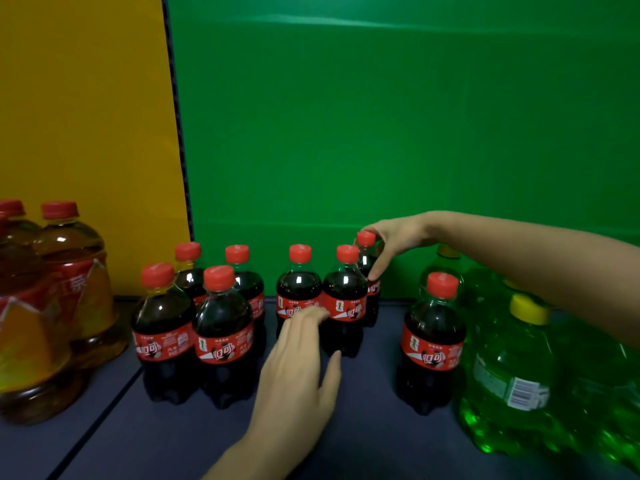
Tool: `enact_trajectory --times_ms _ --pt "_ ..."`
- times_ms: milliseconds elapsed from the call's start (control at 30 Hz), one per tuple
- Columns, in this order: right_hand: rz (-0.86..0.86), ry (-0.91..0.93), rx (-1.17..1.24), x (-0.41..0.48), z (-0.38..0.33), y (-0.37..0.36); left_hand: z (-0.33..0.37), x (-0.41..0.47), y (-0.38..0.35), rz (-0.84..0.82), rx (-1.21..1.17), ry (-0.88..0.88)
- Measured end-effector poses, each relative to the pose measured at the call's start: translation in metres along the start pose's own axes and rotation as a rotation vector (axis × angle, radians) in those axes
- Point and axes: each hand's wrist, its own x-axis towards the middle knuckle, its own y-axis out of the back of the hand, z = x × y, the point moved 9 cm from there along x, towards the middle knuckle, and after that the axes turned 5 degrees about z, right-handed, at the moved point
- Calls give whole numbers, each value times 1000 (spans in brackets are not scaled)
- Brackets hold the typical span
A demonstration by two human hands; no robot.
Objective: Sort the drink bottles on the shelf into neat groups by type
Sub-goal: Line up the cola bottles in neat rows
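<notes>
Several small cola bottles with red caps and red labels stand on the dark shelf. One cluster stands at the left and two bottles in the middle. My right hand grips the neck and cap of a cola bottle at the back. My left hand reaches toward the two middle bottles with fingers spread, its fingertips at their labels, holding nothing. Another cola bottle stands alone at the right, against the green bottles.
Large amber tea bottles with red caps stand at the far left. Big green soda bottles with yellow caps fill the right side. A yellow panel and a green panel form the back wall.
</notes>
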Motion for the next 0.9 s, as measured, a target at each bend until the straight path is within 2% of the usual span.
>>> enact_trajectory --times_ms 133,267,500,600,700,900 --pt "89 88 20 4 -6 -5 0 -3 -10 -41 18 -37" --pt "198 96 -103 0 -15 8 3 -6 -25 -140 -31 -30" --pt "541 76 -31 -52 -28 84 24 -3 -74 -411 -362 125" --pt "652 78 68 -86 -32 107 34 5 -95 -461 -526 193" --pt "722 80 193 -119 -35 118 35 12 -101 -413 -653 280" --pt "943 135 291 -183 -49 125 13 6 -55 -184 -626 329"
